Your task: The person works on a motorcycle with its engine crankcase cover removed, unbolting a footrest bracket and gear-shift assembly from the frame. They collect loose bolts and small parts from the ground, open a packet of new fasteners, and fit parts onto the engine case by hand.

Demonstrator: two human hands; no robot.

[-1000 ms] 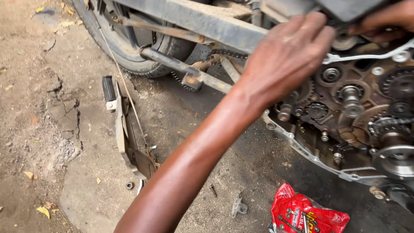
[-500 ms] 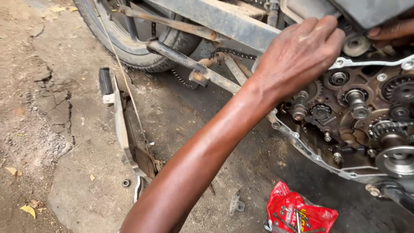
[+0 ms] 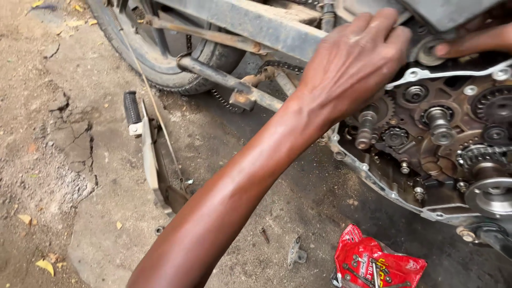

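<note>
In the head view, the left hand (image 3: pixel 354 61) lies palm-down on the upper edge of the open motorcycle engine case (image 3: pixel 426 144), fingers spread flat and gripping nothing. The right hand (image 3: pixel 474 42) reaches in from the upper right, a fingertip pressed on a round metal part (image 3: pixel 426 52); its other fingers are out of frame. Exposed gears (image 3: pixel 477 154) sit below. A red packet of bolts (image 3: pixel 376 264) lies on the ground, near a detached footrest (image 3: pixel 133 112) and the rear tyre (image 3: pixel 154 58).

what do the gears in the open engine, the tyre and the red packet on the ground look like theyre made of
Gears: bare metal, probably steel, grey and oily with dull glints.
Tyre: black rubber, matte, dusty, with a tread pattern.
Red packet: thin plastic or foil film, glossy and crinkled, torn open, with small metal parts inside.
</note>
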